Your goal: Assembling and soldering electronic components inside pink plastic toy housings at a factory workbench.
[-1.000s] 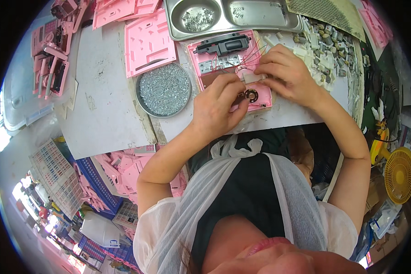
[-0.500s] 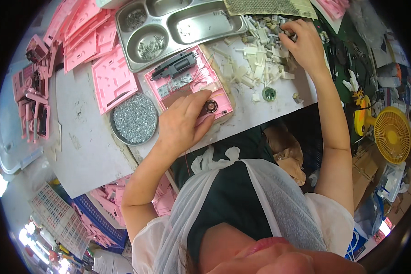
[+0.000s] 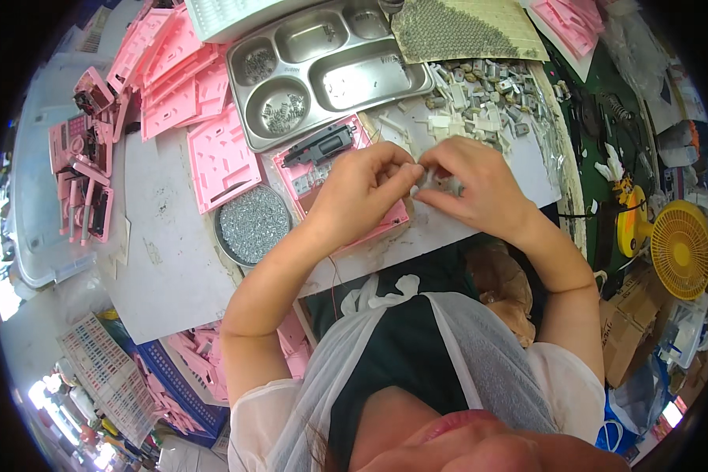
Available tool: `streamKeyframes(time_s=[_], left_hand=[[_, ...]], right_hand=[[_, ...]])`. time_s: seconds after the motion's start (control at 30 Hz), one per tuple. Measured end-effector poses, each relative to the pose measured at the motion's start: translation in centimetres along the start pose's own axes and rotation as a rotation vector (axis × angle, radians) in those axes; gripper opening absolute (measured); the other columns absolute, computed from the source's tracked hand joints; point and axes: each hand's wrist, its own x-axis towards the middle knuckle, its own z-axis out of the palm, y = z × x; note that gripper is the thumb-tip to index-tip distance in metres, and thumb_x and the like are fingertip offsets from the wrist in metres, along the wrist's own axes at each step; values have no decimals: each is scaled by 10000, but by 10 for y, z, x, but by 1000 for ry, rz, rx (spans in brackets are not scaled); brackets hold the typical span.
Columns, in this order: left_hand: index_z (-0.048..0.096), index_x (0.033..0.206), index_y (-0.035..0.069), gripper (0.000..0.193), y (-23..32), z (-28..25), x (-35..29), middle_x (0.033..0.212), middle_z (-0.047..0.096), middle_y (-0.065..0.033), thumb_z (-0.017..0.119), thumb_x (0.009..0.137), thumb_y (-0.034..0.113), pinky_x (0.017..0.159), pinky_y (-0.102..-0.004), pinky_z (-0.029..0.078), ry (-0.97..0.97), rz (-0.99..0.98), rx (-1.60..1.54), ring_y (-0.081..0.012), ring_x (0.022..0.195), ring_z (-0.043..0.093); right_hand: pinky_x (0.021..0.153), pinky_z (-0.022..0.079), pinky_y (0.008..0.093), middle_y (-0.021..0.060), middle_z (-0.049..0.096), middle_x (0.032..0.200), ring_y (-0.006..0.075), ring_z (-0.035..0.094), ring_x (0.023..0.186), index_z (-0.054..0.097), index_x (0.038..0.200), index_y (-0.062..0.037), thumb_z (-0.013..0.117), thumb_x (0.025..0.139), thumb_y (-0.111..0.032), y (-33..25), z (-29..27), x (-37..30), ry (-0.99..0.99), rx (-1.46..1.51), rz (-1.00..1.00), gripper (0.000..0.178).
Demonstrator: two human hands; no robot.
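My left hand point(image 3: 363, 187) and my right hand point(image 3: 476, 185) meet fingertip to fingertip over the right side of an open pink plastic casing point(image 3: 301, 203). Both are closed in a pinch. A small whitish piece point(image 3: 414, 190) shows at my right thumb tip; its kind is hard to make out, and my fingers cover what the left pinch holds. Inside the casing lies a dark grey plastic part point(image 3: 320, 146) with thin wires beside it; my left hand hides the rest. Just behind my hands spreads a pile of white plastic parts and small metal-ended pieces point(image 3: 480, 106).
Left of the casing stands a round bowl of small silvery pieces point(image 3: 253, 226). A compartmented metal tray point(image 3: 315, 90) lies behind it. Stacked pink panels point(image 3: 222, 157) and partly assembled pink units point(image 3: 82, 169) sit farther left. A yellow fan point(image 3: 679, 250) stands at right.
My right hand has come from the parts pile at the back right to my left hand. My left hand has lifted from the casing's speaker area into a pinch. The whole view has shifted slightly.
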Motion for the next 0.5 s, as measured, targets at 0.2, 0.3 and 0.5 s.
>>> streamKeyframes(time_s=[0.2,0.3,0.5], left_hand=[[669,1046,-11,269,23,7,18,784,669,-4,660,990,252,576,-224,451,-322,77,13,-57,644,555],[724,1010,6,335,44,-8,59,766,700,-56,692,952,335,661,-275,505,-27,69,402,-97,688,611],[729,920,76,155,-11,-55,168,852,712,-113,683,865,213,722,-401,552,446,583,867,-320,814,694]], right_hand=[[543,417,243,-12,605,729,67,526,589,683,900,-34,812,795,-91,35,-22,-33,-188,701,337,176],[605,388,196,-51,543,786,33,482,668,665,1041,-27,750,855,-77,52,-27,-43,47,960,361,210],[697,409,266,-11,531,859,90,487,745,469,1403,6,720,878,-106,69,-27,-50,114,1252,439,592]])
